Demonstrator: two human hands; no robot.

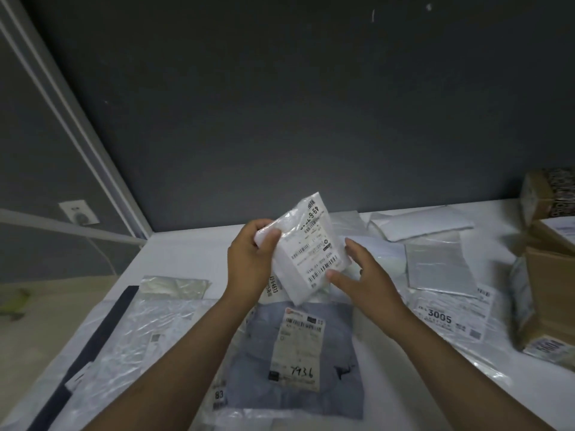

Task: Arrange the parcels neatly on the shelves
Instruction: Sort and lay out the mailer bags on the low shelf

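A small white plastic parcel (308,250) with a printed barcode label is held up above the white shelf surface (174,253). My left hand (252,259) grips its left edge, thumb on the front. My right hand (364,275) is at its lower right corner, fingers spread, thumb touching the bottom edge of the label. Below the hands lies a blue-grey parcel (336,343) with a label marked 7936.
A clear plastic bag with a dark strip (124,331) lies at the left. A silver flat mailer (438,265), white mailers (426,222) and a label reading 3005 (448,318) lie to the right. Cardboard boxes (547,275) stand at the far right. A dark wall rises behind.
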